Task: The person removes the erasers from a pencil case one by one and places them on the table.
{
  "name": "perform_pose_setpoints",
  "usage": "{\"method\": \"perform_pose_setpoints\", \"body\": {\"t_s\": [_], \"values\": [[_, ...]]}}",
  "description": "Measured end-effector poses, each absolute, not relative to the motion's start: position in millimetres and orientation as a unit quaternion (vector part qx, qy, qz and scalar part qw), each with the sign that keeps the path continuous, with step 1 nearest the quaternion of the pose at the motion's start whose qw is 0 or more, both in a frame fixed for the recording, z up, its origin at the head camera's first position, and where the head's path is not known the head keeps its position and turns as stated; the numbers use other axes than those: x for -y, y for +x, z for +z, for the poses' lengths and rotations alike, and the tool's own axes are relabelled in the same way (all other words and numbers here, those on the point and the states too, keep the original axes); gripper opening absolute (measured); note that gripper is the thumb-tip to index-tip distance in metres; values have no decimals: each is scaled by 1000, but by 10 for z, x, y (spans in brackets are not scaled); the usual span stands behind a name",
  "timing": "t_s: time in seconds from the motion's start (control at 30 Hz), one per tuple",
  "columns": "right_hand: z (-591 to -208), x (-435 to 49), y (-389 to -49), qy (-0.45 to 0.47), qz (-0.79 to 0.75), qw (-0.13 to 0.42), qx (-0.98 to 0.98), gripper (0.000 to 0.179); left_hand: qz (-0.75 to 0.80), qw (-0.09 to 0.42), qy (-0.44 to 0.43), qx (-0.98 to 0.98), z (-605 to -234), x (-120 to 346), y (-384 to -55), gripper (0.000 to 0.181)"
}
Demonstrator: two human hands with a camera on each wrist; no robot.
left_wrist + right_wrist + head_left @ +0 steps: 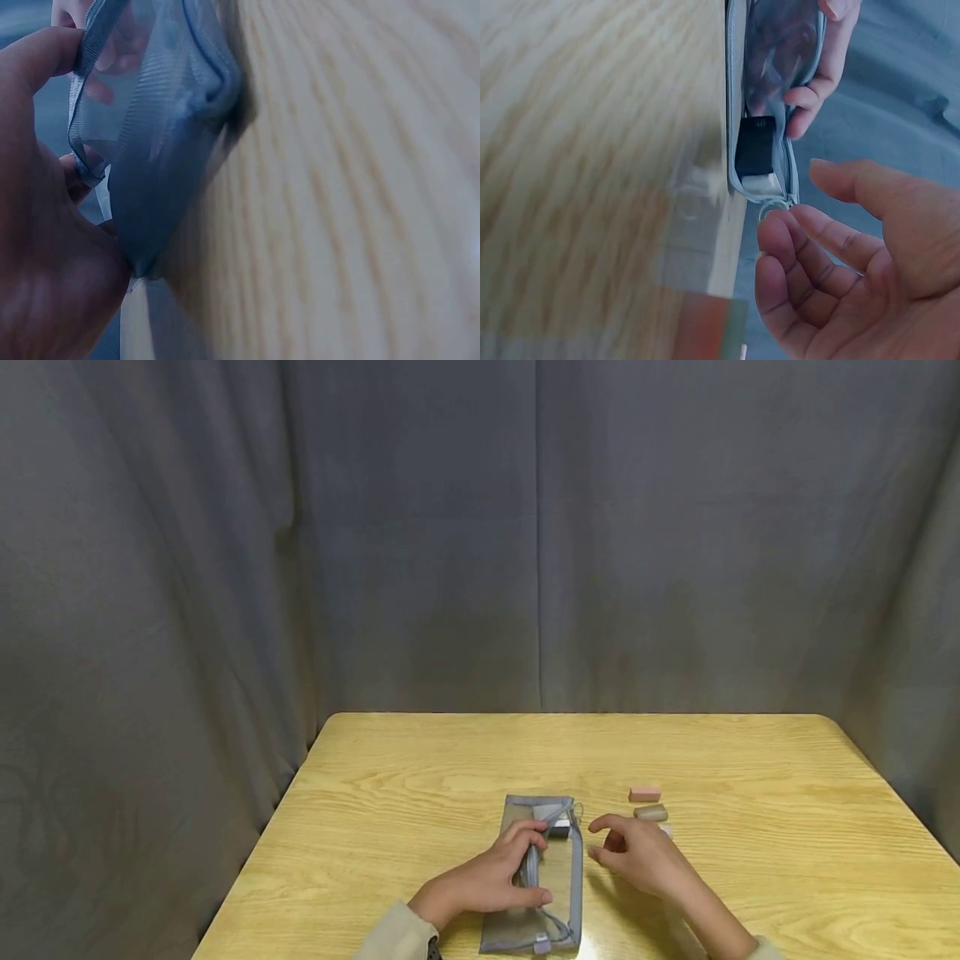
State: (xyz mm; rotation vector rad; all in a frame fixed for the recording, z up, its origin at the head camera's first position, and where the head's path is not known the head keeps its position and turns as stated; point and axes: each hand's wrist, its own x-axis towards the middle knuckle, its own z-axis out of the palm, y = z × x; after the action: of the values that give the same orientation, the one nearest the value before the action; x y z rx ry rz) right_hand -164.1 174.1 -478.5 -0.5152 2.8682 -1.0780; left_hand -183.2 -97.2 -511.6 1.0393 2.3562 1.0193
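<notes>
A grey see-through mesh zipper pouch [576,881] lies on the table with its long zipper side spread apart. My left hand [495,872] holds the near lip of its opening, thumb and fingers along the zipper edge; the left wrist view shows the raised mesh wall [157,165]. Inside, at the pouch's far end, sits a small black-and-white block [756,146], probably an eraser. My right hand [637,852] hovers just right of the opening with bent fingers and nothing in them. A zipper ring [771,208] shows near its fingertips in the right wrist view.
A pink eraser [645,794] and a grey-beige block [651,812] lie right of the pouch. A whitish piece [667,831] is partly hidden behind the right hand. An orange-and-green piece [705,326] is blurred in the right wrist view. Grey curtains [420,543] surround the wooden table [390,793].
</notes>
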Motion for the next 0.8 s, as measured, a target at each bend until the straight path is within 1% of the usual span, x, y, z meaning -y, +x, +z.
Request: {"method": "perform_pose_setpoints", "body": {"t_s": [0.37, 0.6, 0.8], "values": [[-4824, -1584, -1681, -165, -357, 43, -918, 36, 369, 190, 369, -832, -5130, 980, -1855, 51], [-4826, -1513, -1713, -137, -344, 61, -927, 39, 368, 193, 364, -834, -5092, 954, -1835, 51], [-4818, -1472, -1743, -112, -337, 62, -933, 42, 359, 192, 361, -839, -5064, 929, -1846, 53]]}}
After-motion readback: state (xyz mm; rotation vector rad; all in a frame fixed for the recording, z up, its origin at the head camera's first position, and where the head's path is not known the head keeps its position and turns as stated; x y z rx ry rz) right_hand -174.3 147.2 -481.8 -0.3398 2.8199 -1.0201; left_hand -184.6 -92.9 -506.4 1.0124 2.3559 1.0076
